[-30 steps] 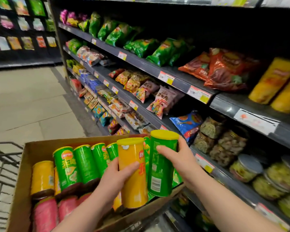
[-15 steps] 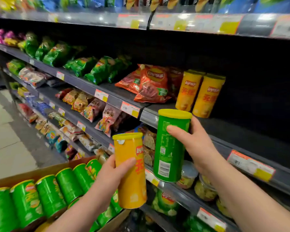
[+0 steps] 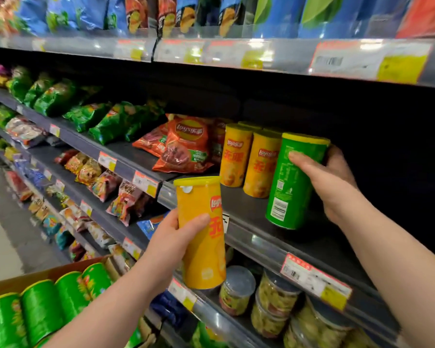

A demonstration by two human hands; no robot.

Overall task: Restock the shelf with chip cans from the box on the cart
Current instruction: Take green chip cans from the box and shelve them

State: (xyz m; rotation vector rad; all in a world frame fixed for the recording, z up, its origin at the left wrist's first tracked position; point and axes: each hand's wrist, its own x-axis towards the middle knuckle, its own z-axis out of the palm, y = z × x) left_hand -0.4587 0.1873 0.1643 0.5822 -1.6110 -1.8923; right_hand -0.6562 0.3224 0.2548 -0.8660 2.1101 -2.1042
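Note:
My right hand grips a green chip can with a yellow lid, its base at the dark shelf, just right of several yellow chip cans standing there. My left hand grips a yellow chip can upright in the air, in front of the shelf's edge and below the standing cans. At the bottom left the cardboard box holds several green cans lying side by side.
Red chip bags lie left of the yellow cans, green bags further left. The shelf below carries clear jars with dark lids. Price tags line the shelf edges. Bags fill the top shelf. Dark shelf space lies right of the green can.
Both hands rose from the box toward the shelf. The green can moved up and right onto the shelf beside the yellow cans; the yellow can followed to the shelf's front edge.

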